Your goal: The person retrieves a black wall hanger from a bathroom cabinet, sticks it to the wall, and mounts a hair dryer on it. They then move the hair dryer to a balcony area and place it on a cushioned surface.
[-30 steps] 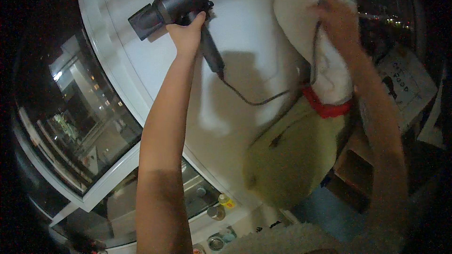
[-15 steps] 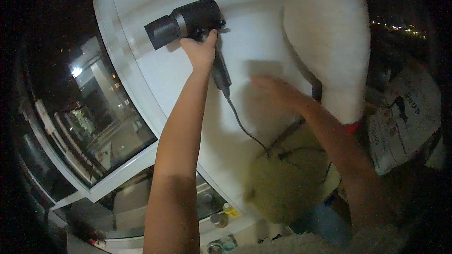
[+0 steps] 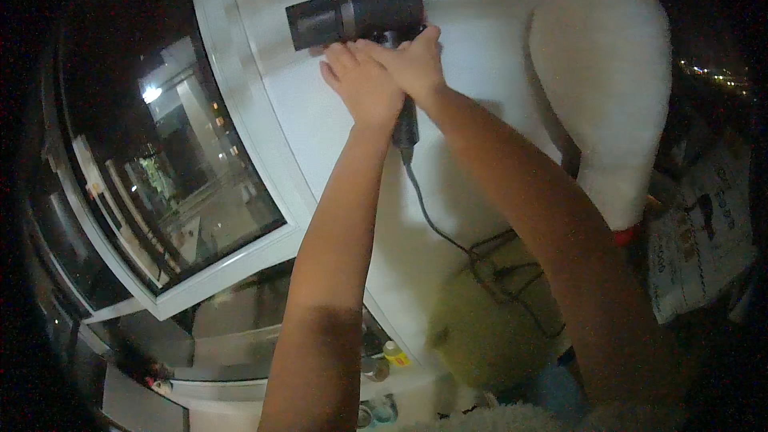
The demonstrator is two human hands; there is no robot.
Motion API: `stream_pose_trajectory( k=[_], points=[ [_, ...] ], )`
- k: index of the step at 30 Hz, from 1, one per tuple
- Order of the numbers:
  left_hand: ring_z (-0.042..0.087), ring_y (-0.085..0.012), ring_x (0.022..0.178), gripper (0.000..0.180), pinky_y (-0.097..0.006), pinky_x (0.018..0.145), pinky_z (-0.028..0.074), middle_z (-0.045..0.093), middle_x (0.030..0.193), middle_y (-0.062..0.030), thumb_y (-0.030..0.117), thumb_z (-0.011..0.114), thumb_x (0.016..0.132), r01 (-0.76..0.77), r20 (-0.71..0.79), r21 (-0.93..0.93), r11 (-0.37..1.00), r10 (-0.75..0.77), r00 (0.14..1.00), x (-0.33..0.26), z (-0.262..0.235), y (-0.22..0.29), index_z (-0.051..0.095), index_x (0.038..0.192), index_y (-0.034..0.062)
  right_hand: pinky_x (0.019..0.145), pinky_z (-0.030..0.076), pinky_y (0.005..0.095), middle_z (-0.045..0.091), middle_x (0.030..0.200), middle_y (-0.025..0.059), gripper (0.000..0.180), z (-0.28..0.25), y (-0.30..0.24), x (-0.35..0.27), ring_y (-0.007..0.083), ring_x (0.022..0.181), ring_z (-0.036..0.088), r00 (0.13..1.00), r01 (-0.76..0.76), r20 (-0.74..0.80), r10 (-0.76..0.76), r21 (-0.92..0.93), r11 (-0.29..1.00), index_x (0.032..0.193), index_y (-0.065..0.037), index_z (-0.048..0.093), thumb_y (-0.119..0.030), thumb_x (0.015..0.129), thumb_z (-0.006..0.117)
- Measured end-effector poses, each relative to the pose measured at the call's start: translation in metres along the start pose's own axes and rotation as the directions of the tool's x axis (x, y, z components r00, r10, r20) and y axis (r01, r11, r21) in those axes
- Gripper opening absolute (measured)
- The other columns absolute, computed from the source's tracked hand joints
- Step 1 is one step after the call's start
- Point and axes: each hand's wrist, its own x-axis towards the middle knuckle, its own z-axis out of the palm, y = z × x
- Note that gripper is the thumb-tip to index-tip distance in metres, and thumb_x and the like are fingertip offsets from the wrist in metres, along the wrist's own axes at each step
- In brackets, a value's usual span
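A black hair dryer point(image 3: 382, 10) stands out against the white surface at the top, its nozzle pointing left and its handle slanting down. My right hand point(image 3: 418, 68) is closed round the upper handle, with the thumb up by the rear of the barrel. Against it lies my left hand point(image 3: 364, 88), back toward me, its visible fingers stretched and slightly apart below the nozzle. The left thumb is hidden where the hands overlap. From the handle's lower end, the power cord point(image 3: 424, 208) hangs down into loops over a yellowish-green rounded thing point(image 3: 488, 312).
A white fuzzy cushion-like thing point(image 3: 600, 72) stands at the right, with a printed white bag point(image 3: 696, 240) below it. A white-framed window point(image 3: 292, 228) fills the left side. Near the bottom are a small yellow bottle point(image 3: 395, 354) and some jars point(image 3: 376, 410).
My right hand has come up from the right to the dryer's handle. The fingers of my left hand have loosened and now show stretched out. The dryer has levelled and sits farther right in view.
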Motion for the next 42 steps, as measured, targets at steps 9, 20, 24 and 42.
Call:
stream_pose_trajectory(
  k=[9,20,24,42],
  points=[
    [0.021,-0.0356,0.135,0.096,-0.050,0.109,0.015,0.028,0.141,-0.0260,0.040,0.073,0.064,-0.216,0.248,-0.173,0.961,0.255,0.935,-0.034,-0.020,-0.039,0.029,0.133,-0.0102,0.089,0.046,0.0424,0.054,0.106,0.0269,0.084,0.030,0.012,-0.003,0.0400,0.102,0.055,0.983,-0.079,-0.181,0.018,-0.339,0.937,0.107,0.011,0.042,-0.045,0.056,0.076],
    [0.047,-0.0300,0.115,0.055,-0.048,0.106,0.024,0.050,0.122,-0.0160,0.025,0.066,0.076,-0.275,0.220,-0.366,0.889,0.370,0.903,-0.050,-0.064,-0.089,0.047,0.121,-0.0004,0.086,0.045,0.0422,0.059,0.099,0.0249,0.085,0.039,0.028,0.000,0.0371,0.095,0.058,0.942,0.079,-0.254,-0.218,-0.464,0.882,0.101,0.012,0.045,-0.047,0.052,0.082],
    [0.051,-0.0293,0.107,0.042,-0.047,0.105,0.025,0.055,0.112,-0.0132,0.021,0.062,0.079,-0.290,0.210,-0.416,0.862,0.402,0.891,-0.051,-0.077,-0.108,0.052,0.116,0.0038,0.087,0.044,0.0427,0.057,0.102,0.0261,0.085,0.041,0.029,0.001,0.0378,0.098,0.057,0.920,0.088,-0.288,-0.267,-0.512,0.854,0.102,0.012,0.045,-0.047,0.053,0.081],
    [0.056,-0.0214,0.093,0.017,-0.048,0.103,0.028,0.060,0.097,-0.0024,0.013,0.066,0.073,-0.405,0.273,-0.493,0.770,0.579,0.769,-0.062,-0.072,-0.135,0.066,0.090,0.0122,0.083,0.046,0.0412,0.059,0.097,0.0243,0.083,0.042,0.030,0.001,0.0371,0.093,0.059,0.902,0.122,-0.302,-0.308,-0.507,0.853,0.100,0.012,0.046,-0.046,0.053,0.081]
  ],
)
